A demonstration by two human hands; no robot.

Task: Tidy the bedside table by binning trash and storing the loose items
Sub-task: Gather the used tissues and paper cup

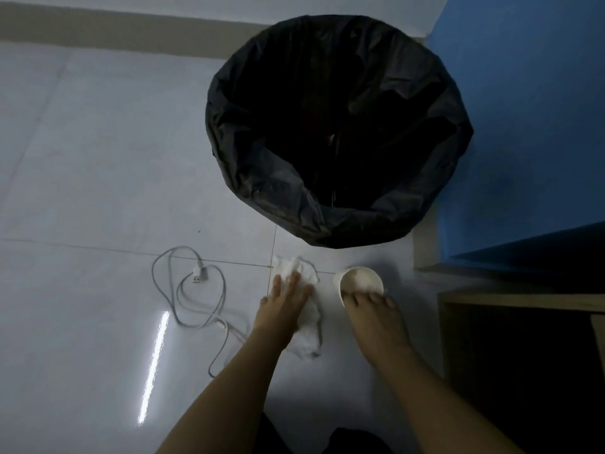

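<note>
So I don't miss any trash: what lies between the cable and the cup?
Head view: crumpled tissue under the left hand.

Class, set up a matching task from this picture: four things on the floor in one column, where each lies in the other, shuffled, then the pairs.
Things:
1. bin
2. cable
3. tissue
4. cup

Places:
A. under the left hand
B. farthest left, coiled
C. at the right hand fingertips
D. beside the blue wall

Pairs: 1-D, 2-B, 3-A, 4-C
</note>
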